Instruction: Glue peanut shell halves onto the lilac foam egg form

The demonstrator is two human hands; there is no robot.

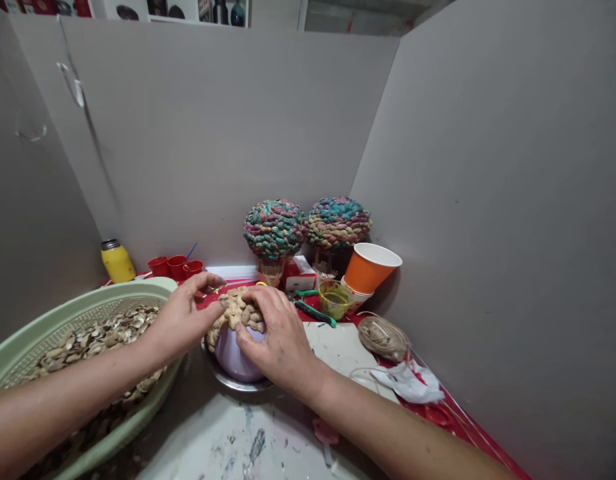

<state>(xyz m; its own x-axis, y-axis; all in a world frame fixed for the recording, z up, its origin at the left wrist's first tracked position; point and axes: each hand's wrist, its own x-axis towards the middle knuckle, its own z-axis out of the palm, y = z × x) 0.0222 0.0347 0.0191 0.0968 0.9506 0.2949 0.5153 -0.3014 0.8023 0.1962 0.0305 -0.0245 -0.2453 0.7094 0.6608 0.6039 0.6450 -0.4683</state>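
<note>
A smooth purple balloon (233, 359) sits in a round metal bowl (239, 385), its top covered with pale peanut shells (234, 309). Curved over the right side of the balloon is my right hand (283, 333), thumb low against the purple surface and fingertips on the shells. My left hand (191, 310) is at the upper left of the shells, fingers and thumb apart. Its thumb tip is close to the shells; whether it touches them I cannot tell. Left of the bowl stands a green basket (161, 288) holding many loose shells (101, 337).
Two multicoloured shell-covered balls (274, 228) on stands are at the back wall. Nearby are an orange paper cup (371, 270), a yellowish plastic cup (333, 301), green-handled pliers (315, 312), twine (383, 338), red cups (177, 268) and a yellow bottle (118, 261). Grey panels enclose the table.
</note>
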